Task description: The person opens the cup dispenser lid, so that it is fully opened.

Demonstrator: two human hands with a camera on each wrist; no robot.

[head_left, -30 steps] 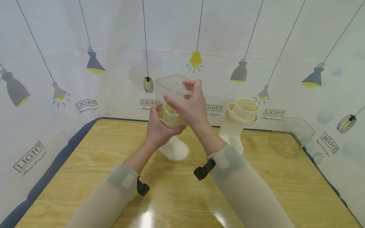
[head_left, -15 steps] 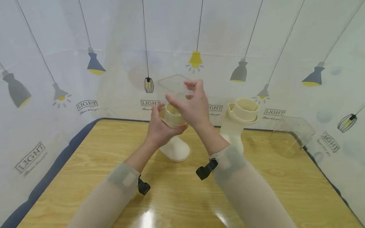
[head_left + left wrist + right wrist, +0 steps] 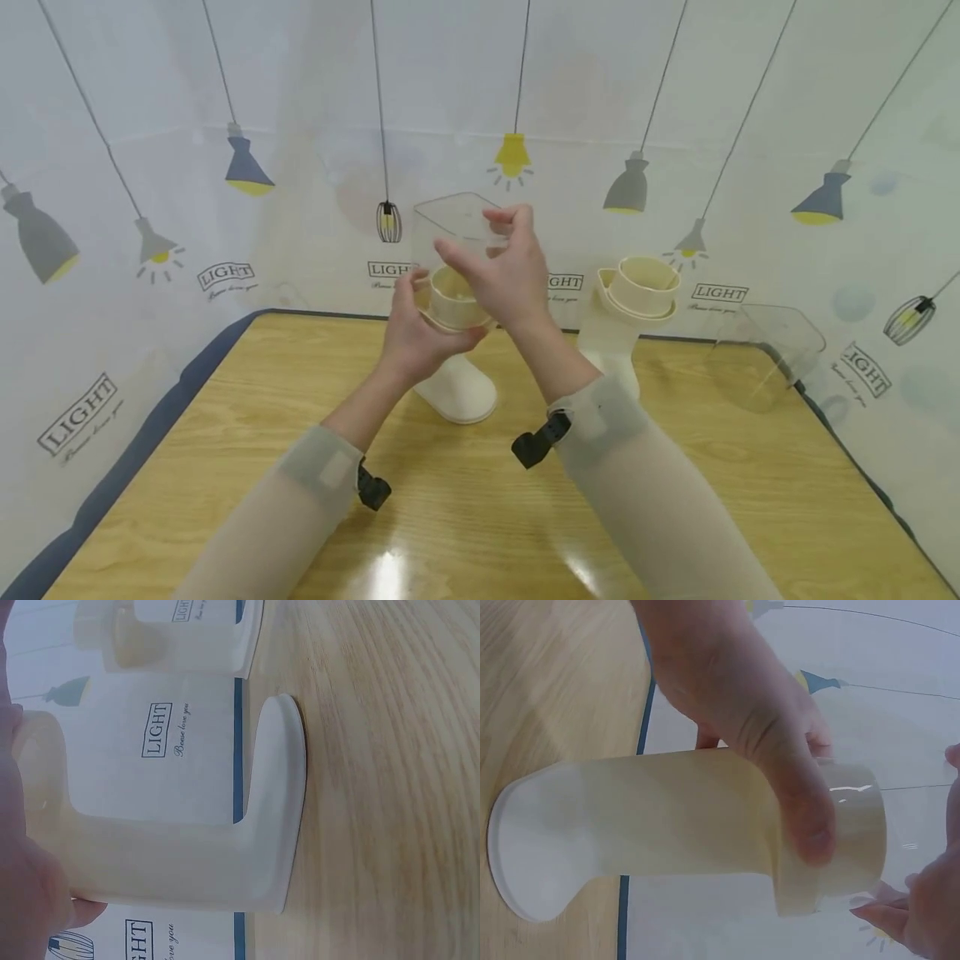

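A cream plastic stand (image 3: 467, 396) with a round, cup-like collar at its top rises from the table. My left hand (image 3: 418, 337) grips it just under the collar, thumb on the near side and fingers around the far side. In the left wrist view, the upright column and flat foot of the stand (image 3: 165, 859) show, the foot on the wood. My right hand (image 3: 512, 271) holds a clear plastic container (image 3: 450, 218) over the collar, thumb on one side and fingers on the other. In the right wrist view, the right hand (image 3: 934, 900) is close by the collar's open end.
A second cream stand (image 3: 618, 329) of the same shape stands to the right, near the back edge of the wooden table (image 3: 300, 500). Another clear container (image 3: 768, 358) sits at the back right corner. A curtain (image 3: 315, 75) printed with lamps hangs behind.
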